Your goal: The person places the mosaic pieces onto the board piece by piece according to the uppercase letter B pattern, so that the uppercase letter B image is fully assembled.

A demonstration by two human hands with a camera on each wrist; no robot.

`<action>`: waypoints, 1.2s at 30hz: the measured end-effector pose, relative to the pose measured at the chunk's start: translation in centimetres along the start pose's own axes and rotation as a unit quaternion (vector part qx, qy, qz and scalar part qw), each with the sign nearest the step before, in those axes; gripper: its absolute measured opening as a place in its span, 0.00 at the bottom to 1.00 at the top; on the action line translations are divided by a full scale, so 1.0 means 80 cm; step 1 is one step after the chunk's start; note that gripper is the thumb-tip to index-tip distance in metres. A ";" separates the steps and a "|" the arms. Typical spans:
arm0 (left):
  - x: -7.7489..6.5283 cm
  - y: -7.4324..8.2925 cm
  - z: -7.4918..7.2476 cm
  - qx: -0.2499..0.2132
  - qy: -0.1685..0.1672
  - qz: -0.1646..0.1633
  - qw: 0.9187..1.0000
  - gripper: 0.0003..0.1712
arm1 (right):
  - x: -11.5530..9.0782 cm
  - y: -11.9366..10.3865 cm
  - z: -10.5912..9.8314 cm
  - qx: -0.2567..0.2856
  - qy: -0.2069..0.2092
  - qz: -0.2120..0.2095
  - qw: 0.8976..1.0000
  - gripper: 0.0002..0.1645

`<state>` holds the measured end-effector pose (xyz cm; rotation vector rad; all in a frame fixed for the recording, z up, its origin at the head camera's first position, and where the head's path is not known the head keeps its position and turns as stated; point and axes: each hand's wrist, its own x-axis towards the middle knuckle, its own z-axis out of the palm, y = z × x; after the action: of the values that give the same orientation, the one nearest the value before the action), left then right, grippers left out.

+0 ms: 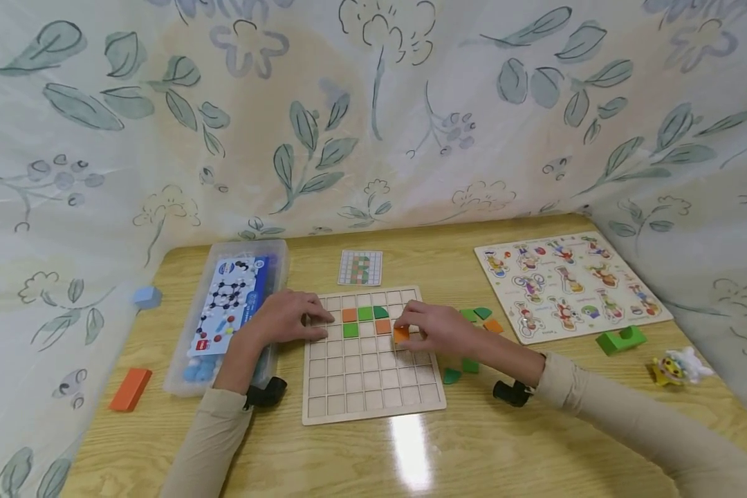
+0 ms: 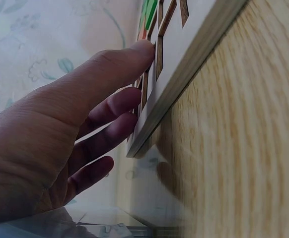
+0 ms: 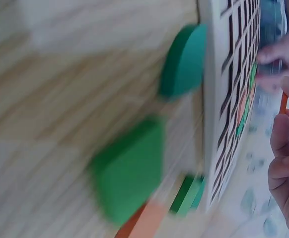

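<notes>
A wooden grid board (image 1: 373, 401) lies on the table with orange and green tiles set in several upper cells, among them a green tile (image 1: 351, 330) and a dark green quarter-round tile (image 1: 380, 312). Between thumb and finger, my right hand (image 1: 438, 330) pinches an orange square tile (image 1: 401, 335) over the board's right part; the right wrist view shows this tile (image 3: 284, 103) edge-on. My left hand (image 1: 289, 317) rests its fingertips on the board's left edge, fingers loosely bent and holding nothing. In the left wrist view, the thumb (image 2: 119, 62) touches the board's rim.
Loose green and orange tiles (image 1: 470, 366) lie right of the board. A small pattern card (image 1: 360, 268) sits behind it. Left stands a plastic box (image 1: 224, 311), with an orange block (image 1: 131, 389) and blue block (image 1: 146, 297). A picture puzzle (image 1: 566, 290), green block (image 1: 621, 340) and small toys (image 1: 678, 366) are right.
</notes>
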<state>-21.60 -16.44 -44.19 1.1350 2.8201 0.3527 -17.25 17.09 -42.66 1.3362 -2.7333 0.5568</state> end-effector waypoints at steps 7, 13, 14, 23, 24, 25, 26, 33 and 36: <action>0.001 0.001 -0.003 -0.003 -0.004 -0.005 1.000 0.16 | 0.034 -0.024 0.017 -0.001 -0.014 -0.030 0.999 0.17; 0.003 0.000 -0.004 0.004 -0.009 -0.010 1.000 0.16 | 0.063 -0.034 0.030 0.010 -0.048 -0.049 0.998 0.12; 0.003 -0.001 -0.003 0.004 -0.009 -0.009 1.000 0.16 | 0.067 -0.035 0.032 0.010 -0.054 -0.054 0.997 0.12; 0.004 -0.003 0.000 0.001 -0.018 -0.020 1.000 0.16 | 0.085 -0.047 0.047 0.029 -0.111 -0.062 0.991 0.11; 0.004 -0.003 -0.001 -0.001 -0.016 -0.017 1.000 0.16 | 0.085 -0.048 0.047 0.029 -0.114 -0.060 0.991 0.11; 0.004 -0.003 -0.001 -0.001 -0.015 -0.016 1.000 0.16 | 0.085 -0.049 0.047 0.027 -0.116 -0.059 0.991 0.11; 0.004 -0.002 -0.001 -0.002 -0.015 -0.015 1.000 0.16 | 0.086 -0.050 0.047 0.025 -0.117 -0.059 0.991 0.11; 0.002 0.001 -0.004 -0.003 -0.007 -0.008 1.000 0.15 | 0.086 -0.051 0.046 0.019 -0.109 -0.069 0.991 0.12; 0.002 0.001 -0.005 -0.006 -0.010 -0.011 1.000 0.15 | 0.086 -0.050 0.046 0.039 -0.095 -0.080 0.991 0.11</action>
<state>-21.69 -16.33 -43.78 1.0989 2.8078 0.3540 -18.04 8.39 -43.54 1.6921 -2.7374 0.5577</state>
